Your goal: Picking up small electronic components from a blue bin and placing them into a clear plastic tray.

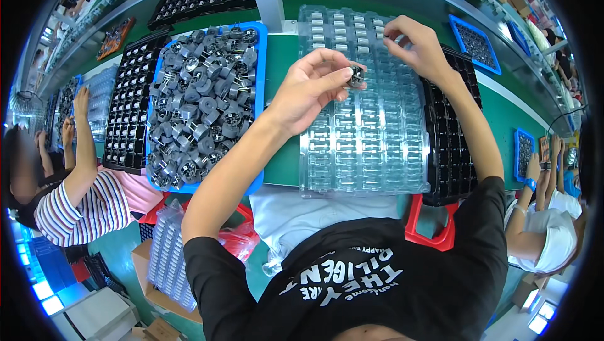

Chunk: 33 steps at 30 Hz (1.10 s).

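your left hand [308, 92] pinches a small round part [356, 77] between thumb and fingers, held up over the clear tray [302, 180]. your right hand [415, 44] is bent over the far right of that tray, its fingers brought narrow; you may have something tiny between the tips, but i cannot tell.

the likeliest trouble is a slip: your left grip looks to be only at the tips, so a small twist could drop the part among the moulded pockets, or knock the short pale cylinders [340, 31] in the far rows out of place.

watch your arms too. your right forearm passes above the black tray [448, 146], and a low elbow might catch its edge and shift it. on your left, the blue tray [262, 77] is heaped with loose grey parts [204, 105]; a bump from your forearm could tip some onto the green surface [281, 171].
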Each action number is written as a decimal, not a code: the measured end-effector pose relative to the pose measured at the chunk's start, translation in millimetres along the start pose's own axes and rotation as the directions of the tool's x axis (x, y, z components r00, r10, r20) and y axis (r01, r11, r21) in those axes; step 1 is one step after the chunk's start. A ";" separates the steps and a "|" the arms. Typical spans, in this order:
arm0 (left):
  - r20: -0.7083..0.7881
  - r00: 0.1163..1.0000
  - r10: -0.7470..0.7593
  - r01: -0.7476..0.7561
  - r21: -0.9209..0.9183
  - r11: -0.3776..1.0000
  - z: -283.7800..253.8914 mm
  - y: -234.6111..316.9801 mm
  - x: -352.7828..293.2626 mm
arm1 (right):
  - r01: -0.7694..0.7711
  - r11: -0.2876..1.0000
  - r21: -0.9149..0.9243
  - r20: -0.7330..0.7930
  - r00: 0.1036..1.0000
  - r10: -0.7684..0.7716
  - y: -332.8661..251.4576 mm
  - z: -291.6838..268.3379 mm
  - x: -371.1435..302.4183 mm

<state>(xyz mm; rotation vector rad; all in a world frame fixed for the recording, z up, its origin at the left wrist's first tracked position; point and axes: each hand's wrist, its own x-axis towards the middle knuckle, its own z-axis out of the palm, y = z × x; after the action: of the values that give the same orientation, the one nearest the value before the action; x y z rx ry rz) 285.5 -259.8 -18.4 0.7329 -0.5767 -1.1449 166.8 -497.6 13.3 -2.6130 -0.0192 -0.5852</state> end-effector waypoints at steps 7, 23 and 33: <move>-0.058 0.998 -0.005 0.010 0.076 0.997 1.0 -2.8 -4.3 | 0.056 0.892 0.448 -0.069 0.997 -0.028 -72.0 5.0 -21.1; -0.009 1.000 -0.004 0.004 0.080 0.997 -0.4 -6.5 -5.7 | 0.374 0.926 -0.051 -0.090 0.922 -0.377 -81.1 10.3 -31.1; 0.012 1.000 -0.011 0.010 0.100 0.995 2.2 -4.9 -7.0 | 0.411 0.896 -0.168 -0.037 0.906 -0.422 -89.0 3.9 -32.7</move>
<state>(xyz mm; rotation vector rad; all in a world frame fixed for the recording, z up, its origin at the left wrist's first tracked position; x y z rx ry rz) 278.7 -254.8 -21.0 0.8160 -0.6455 -1.1371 128.8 -413.5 35.4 -2.7508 -0.5456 -0.8589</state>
